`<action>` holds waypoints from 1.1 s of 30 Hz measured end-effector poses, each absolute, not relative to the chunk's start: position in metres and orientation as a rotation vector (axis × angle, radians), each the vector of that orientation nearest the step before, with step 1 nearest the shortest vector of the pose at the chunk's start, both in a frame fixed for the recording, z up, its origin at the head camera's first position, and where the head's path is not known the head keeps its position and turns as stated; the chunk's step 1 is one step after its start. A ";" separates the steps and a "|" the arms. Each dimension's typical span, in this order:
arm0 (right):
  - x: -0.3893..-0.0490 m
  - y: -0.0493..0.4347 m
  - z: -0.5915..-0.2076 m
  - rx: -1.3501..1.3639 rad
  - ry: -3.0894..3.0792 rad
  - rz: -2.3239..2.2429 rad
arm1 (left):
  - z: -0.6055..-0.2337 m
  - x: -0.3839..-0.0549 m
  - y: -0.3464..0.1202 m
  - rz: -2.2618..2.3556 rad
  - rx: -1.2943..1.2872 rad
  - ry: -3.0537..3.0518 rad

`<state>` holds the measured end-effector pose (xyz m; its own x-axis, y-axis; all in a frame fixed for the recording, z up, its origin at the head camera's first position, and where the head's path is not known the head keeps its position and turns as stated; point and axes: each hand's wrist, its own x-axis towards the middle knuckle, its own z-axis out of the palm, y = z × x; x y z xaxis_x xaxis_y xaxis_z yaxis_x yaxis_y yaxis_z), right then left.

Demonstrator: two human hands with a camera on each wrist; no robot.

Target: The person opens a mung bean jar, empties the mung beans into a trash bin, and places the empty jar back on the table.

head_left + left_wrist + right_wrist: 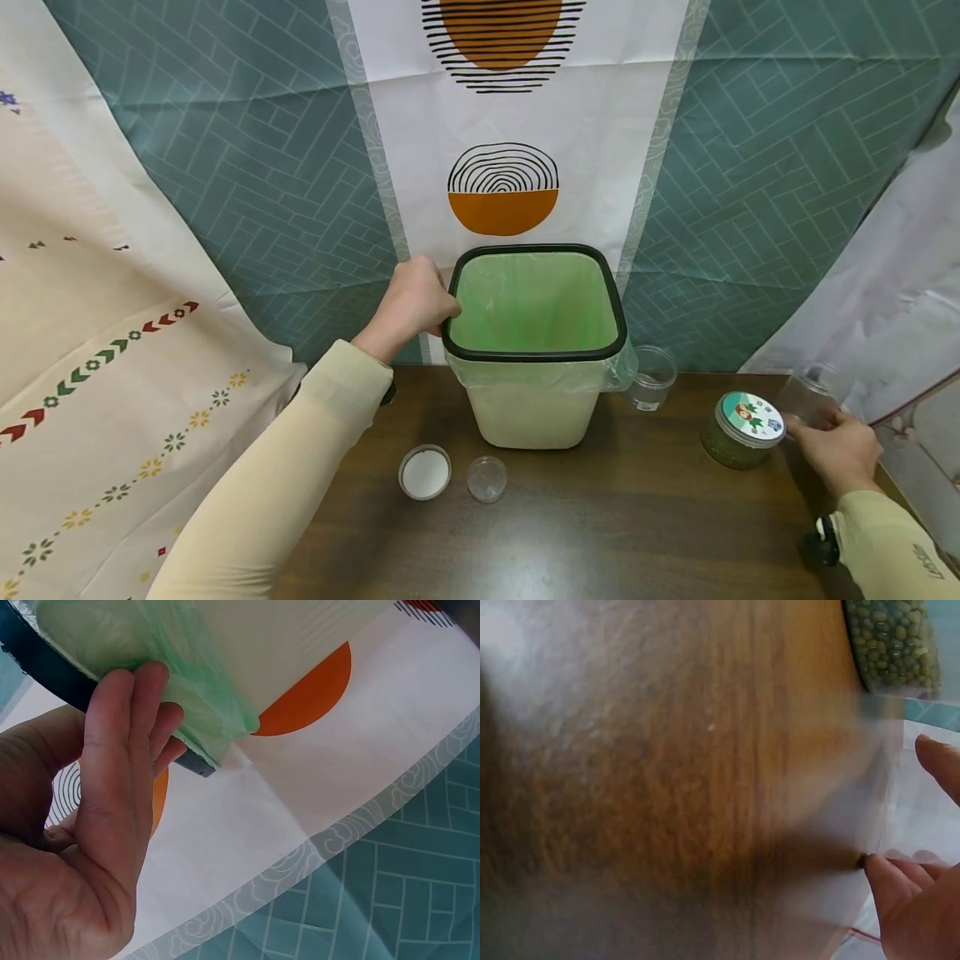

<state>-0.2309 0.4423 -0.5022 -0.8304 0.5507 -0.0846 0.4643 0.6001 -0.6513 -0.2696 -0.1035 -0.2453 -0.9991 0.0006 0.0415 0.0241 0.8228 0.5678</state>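
My left hand point(415, 302) grips the black rim of a cream trash bin point(534, 421) at its left side. A pale green bin liner point(536, 300) covers the inside and folds out over the rim; in the left wrist view my fingers point(124, 735) press against it. At the far right, my right hand point(840, 454) holds a clear plastic jar point(813, 392) between thumb and fingers. Just left of that hand stands a lidded jar of green beans point(738, 446), whose beans point(891, 641) also show in the right wrist view.
Another clear jar point(651, 379) stands against the bin's right side. In front of the bin lie a round lid with a white inside point(424, 473) and a small clear round piece point(487, 479). Hanging cloth point(285, 167) borders the brown table point(600, 533) at the back and sides.
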 end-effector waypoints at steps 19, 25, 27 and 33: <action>-0.224 0.454 -0.513 -0.810 -2.655 1.056 | -0.244 -0.269 -0.101 -0.889 0.007 -2.958; -0.219 0.456 -0.511 -0.788 -2.685 1.066 | -0.244 -0.269 -0.099 -0.910 0.020 -2.939; -0.218 0.456 -0.511 -0.767 -2.696 1.055 | -0.244 -0.268 -0.098 -0.910 0.020 -2.942; -0.214 0.454 -0.506 -0.735 -2.695 1.060 | -0.246 -0.264 -0.099 -0.896 0.063 -2.922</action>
